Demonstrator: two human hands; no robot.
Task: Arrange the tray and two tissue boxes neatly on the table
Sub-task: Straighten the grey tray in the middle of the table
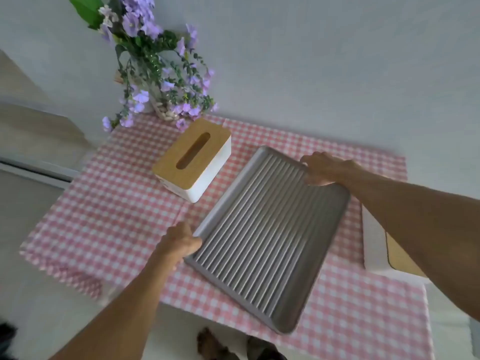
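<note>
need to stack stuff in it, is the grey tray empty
Empty. The tray shows only its bare ribbed floor; the left hand and right hand grip opposite rims.

Both hands, left [181, 241] and right [320, 168], grip the ribbed tray [262, 237] by opposite edges.

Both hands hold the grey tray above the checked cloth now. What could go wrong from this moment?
1. The tray sits skewed with its near corner past the table edge; the left hand and right hand grip only the rims, so it may tip.
2. Swinging it left could knock the tissue box.
3. The right forearm crosses over the second tissue box and might brush it.
</note>
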